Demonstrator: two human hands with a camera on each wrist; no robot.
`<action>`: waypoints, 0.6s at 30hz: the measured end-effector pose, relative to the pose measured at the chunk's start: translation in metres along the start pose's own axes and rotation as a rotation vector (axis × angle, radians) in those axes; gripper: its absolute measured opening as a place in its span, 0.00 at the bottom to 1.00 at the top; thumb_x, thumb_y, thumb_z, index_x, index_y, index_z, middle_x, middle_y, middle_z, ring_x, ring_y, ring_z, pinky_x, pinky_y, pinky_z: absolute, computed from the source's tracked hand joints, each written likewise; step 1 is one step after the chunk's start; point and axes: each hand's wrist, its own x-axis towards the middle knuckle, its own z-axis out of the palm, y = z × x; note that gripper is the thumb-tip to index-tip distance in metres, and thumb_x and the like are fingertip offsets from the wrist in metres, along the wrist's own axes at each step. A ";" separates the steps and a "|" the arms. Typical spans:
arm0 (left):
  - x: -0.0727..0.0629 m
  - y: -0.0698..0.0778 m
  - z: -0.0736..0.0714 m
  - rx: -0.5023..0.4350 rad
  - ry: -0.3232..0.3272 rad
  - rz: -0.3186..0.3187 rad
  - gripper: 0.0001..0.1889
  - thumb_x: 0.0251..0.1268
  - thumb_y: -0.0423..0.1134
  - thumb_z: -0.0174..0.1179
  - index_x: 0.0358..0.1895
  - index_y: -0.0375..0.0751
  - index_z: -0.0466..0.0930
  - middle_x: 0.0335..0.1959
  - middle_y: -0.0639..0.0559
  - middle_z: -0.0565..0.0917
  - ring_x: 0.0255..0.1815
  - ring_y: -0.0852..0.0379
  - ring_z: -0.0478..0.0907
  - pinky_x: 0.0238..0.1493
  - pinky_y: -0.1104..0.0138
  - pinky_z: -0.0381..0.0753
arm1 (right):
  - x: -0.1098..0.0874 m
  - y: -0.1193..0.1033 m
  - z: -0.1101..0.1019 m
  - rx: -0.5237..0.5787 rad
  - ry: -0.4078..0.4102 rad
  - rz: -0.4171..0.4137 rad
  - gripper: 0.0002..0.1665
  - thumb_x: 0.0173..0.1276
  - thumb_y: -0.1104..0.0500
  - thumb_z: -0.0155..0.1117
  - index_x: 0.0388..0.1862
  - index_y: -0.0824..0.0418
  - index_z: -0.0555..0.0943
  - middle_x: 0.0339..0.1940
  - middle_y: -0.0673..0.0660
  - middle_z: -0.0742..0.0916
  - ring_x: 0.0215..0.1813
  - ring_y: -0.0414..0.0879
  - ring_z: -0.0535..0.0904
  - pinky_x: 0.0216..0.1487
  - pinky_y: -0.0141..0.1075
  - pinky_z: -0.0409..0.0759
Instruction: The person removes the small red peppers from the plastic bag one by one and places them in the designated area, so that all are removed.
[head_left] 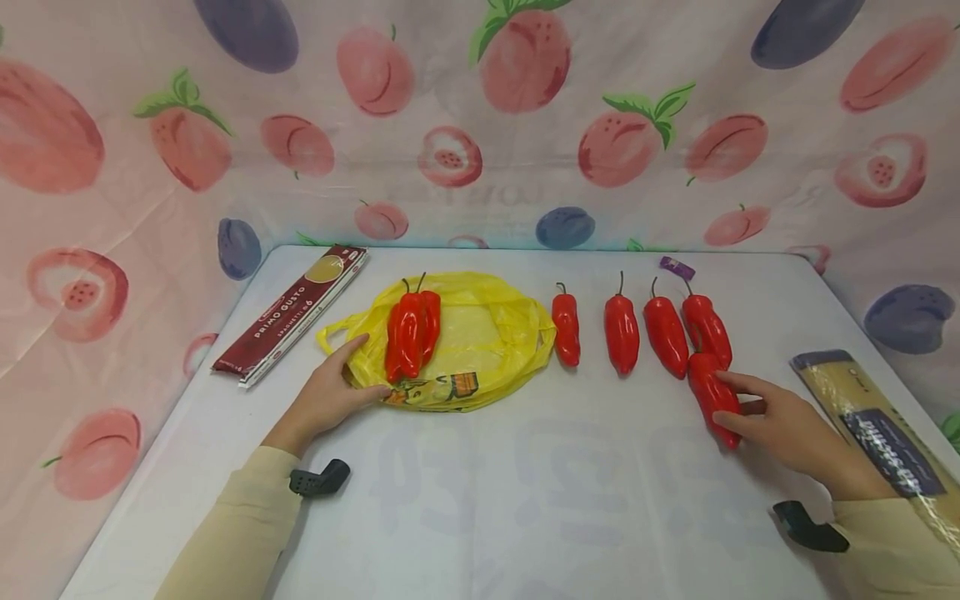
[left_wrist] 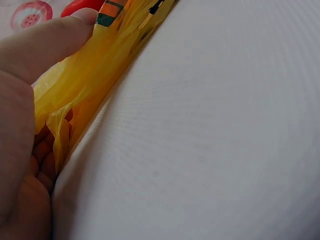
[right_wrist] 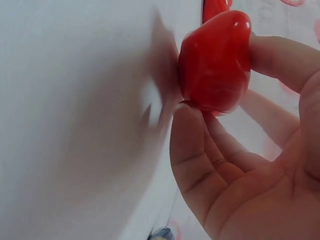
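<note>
On the dark red package (head_left: 288, 321) we are reading "PRIMO GUSTO", and under it "SPAGHETTI" with the number 6. On the golden package (head_left: 885, 429) we are seeing white letters on a dark blue label, but we are not managing to read them. The printing on the yellow bag (head_left: 495, 333) is also looking unclear to us. On the white table cover (head_left: 540, 508) we are noticing faint letters, too weak for reading.
</note>
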 end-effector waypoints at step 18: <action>-0.001 0.000 0.000 -0.009 0.000 0.000 0.55 0.54 0.62 0.71 0.80 0.47 0.52 0.78 0.39 0.57 0.77 0.36 0.51 0.71 0.35 0.53 | 0.002 0.005 0.002 0.025 0.013 0.019 0.51 0.67 0.43 0.68 0.76 0.72 0.59 0.62 0.80 0.72 0.59 0.76 0.70 0.41 0.52 0.86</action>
